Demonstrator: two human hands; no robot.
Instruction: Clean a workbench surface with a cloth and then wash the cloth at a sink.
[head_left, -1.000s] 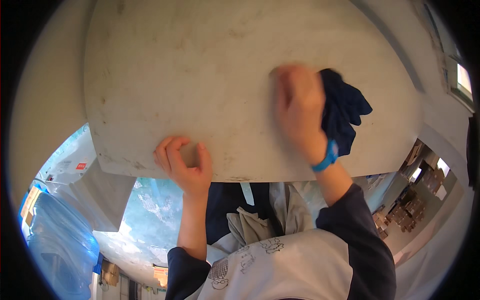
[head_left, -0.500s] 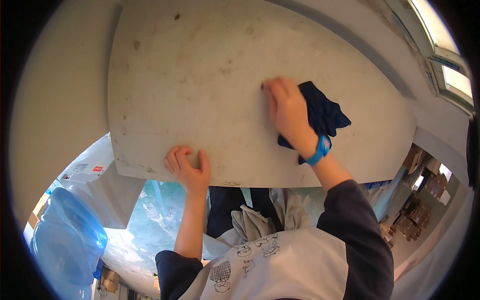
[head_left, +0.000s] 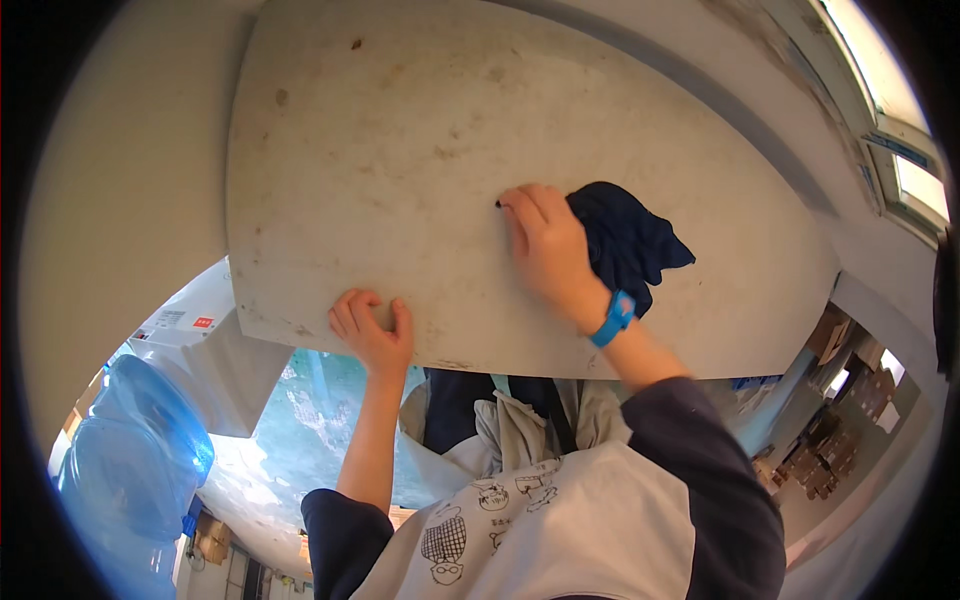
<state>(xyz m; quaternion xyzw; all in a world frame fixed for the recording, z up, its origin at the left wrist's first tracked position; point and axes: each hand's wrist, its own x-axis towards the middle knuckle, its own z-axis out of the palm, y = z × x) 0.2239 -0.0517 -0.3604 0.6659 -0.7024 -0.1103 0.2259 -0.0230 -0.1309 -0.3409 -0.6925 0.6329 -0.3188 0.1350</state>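
Observation:
A wide, stained white table top (head_left: 420, 170) fills the upper view. My right hand (head_left: 548, 245), with a blue wristband, presses a dark blue cloth (head_left: 625, 240) flat on the table near its middle right. The cloth bunches out to the right of my fingers. At the near edge my left hand (head_left: 372, 330) curls its fingers over the table's rim and grips it.
Large blue water bottles (head_left: 135, 470) stand at the lower left beside a white box (head_left: 215, 350). A window (head_left: 895, 130) is at the upper right, above a wall ledge. Brown boxes (head_left: 830, 440) are stacked at the right. My grey apron hangs below the table edge.
My right hand has slid the dark cloth leftward across the table top. The left hand has kept its grip on the near edge.

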